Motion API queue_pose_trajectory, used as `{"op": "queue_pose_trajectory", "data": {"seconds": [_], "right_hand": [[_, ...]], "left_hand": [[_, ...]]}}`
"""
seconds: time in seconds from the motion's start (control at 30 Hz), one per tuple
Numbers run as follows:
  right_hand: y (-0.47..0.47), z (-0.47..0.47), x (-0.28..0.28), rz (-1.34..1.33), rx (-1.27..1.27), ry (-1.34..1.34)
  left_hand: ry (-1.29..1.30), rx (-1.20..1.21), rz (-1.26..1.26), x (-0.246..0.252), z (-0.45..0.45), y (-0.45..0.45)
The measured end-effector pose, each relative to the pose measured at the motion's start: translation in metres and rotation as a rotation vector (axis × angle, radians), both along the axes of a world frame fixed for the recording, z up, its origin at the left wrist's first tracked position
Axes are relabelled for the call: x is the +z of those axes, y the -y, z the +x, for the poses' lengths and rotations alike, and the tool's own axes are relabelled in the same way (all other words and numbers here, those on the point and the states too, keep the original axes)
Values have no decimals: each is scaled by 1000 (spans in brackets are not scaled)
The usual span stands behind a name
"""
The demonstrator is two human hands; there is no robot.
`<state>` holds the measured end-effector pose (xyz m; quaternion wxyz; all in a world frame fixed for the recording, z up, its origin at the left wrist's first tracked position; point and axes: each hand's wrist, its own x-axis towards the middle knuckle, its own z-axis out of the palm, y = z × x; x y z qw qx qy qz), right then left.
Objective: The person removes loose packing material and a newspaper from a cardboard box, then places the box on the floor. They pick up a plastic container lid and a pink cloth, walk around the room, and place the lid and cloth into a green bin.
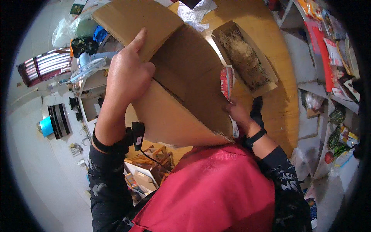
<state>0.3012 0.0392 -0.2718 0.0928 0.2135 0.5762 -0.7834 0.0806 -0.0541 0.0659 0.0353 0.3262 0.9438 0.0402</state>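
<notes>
A large open cardboard box [185, 116] is held up in front of my red apron, its brown inside facing me. My left hand [130, 69] grips it at the upper left, with the index finger stretched along a raised flap and the thumb over the edge. At the box's right side is my right hand [237, 113], its fingers partly hidden by the edge of the box. Just above that hand, a red and white printed packet or label [227, 82] lies against the box's side. Both wrists wear black bands.
A long cardboard tray [269, 87] holding dry straw-like fibre lies on the wooden floor [281, 116] beyond the box. White crumpled plastic [197, 13] is at the top. Shelves with packets [333, 52] stand at right; a fan [88, 69] and wooden frames [158, 153] are at left.
</notes>
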Motion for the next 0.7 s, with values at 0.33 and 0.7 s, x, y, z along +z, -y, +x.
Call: {"op": "queue_pose_trajectory", "data": {"seconds": [0.33, 0.7], "right_hand": [[-52, 6, -23, 144, 95, 73], [-75, 18, -13, -177, -15, 124]], "left_hand": [[20, -76, -249, -30, 4, -137], [-1, -200, -310, -62, 7, -223]]}}
